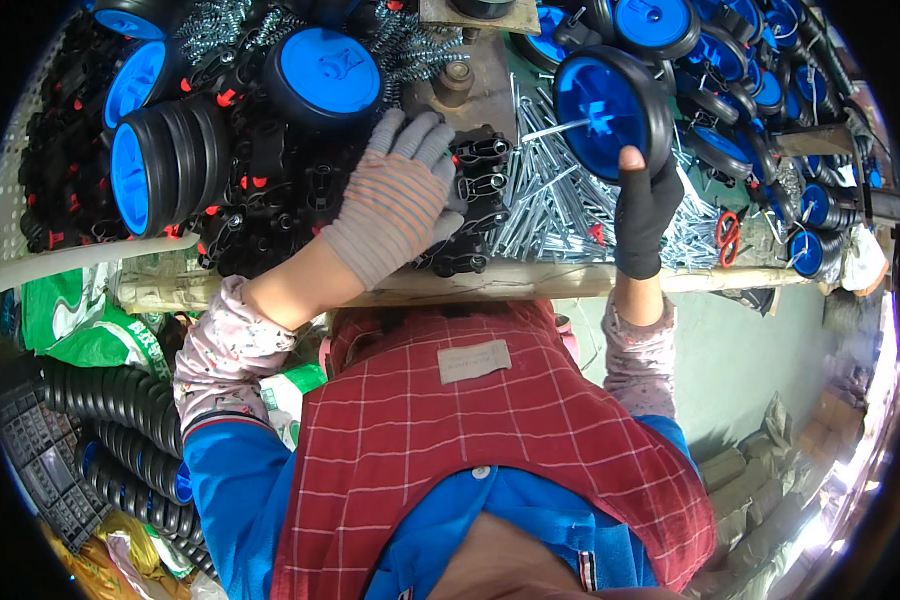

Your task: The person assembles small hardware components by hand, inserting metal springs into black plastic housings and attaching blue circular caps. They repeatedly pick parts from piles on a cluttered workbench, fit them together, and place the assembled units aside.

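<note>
My right hand, in a dark glove with the thumb tip bare, grips a black-tyred wheel with a blue hub. The wheel is tilted, and a thin metal rod sticks out from its centre toward the left. Below it lies a heap of long metal pins. My left hand, in a grey striped glove, reaches over black plastic caster brackets with its fingers stretched forward. I see nothing held in it, though its palm side is hidden. Just beyond its fingertips lies another blue wheel.
Stacked wheels stand at the left among more brackets. Coil springs lie at the back, beside a metal fixture. Many wheels crowd the back right. Red-handled scissors rest near the wooden bench edge.
</note>
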Available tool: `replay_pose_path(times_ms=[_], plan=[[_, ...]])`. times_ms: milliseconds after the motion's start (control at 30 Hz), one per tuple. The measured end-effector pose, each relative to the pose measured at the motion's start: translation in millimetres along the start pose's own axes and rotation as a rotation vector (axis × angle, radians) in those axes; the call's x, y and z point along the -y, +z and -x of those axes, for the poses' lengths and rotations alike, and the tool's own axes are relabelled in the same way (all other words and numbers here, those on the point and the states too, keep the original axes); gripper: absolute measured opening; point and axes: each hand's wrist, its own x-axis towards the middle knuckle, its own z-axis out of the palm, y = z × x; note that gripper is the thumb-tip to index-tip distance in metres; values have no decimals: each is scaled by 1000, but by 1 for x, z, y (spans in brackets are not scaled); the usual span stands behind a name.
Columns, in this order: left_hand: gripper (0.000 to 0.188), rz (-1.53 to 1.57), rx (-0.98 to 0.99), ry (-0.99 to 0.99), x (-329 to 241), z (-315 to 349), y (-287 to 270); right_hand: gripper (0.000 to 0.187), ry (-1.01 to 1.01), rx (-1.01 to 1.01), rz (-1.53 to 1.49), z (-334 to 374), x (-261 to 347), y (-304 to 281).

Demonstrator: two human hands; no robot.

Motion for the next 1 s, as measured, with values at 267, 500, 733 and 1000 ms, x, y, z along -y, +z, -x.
replay_pose_path(times_ms=[267, 500, 733, 1000], plan=[[61, -48, 136, -62, -24, -8, -7, 34, -211, -177, -60, 10, -72, 37], [62, 770, -89, -338, -68, -42, 8, 43, 437, -252, -1038, -18, -16, 88], [55, 1177, 18, -682, 31, -74, 22, 35, -146, -272, -64, -36, -48, 91], [47, 1580, 111, -912, 58, -82, 32, 39, 106, -143, -299, -23, -33, 91]])
